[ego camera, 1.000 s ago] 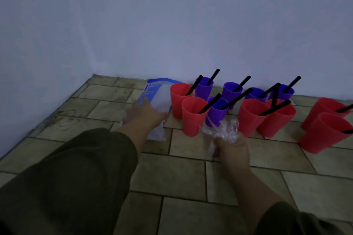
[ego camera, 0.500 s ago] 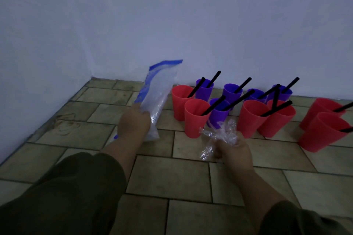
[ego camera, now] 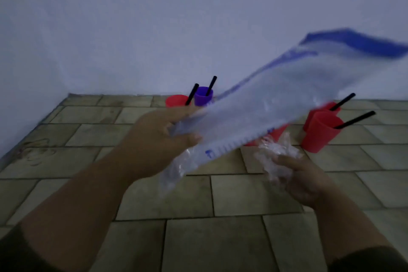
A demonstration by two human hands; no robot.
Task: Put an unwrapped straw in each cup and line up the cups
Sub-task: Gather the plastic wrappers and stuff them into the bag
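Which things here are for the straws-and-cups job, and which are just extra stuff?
For the job: red cups, purple cup, black straws.
Extra: blue-topped plastic bag in the left hand, crumpled clear wrappers in the right hand.

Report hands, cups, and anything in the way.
Left hand grips blue-topped plastic bag midair. Right hand clutches crumpled plastic wrappers. Visible cups have straws; bag hides middle ones.

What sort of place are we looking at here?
Probably a bare indoor room, worked at floor level: a beige rectangular-tile floor, a plain pale painted wall behind it, and red plastic cups standing directly on the tiles.
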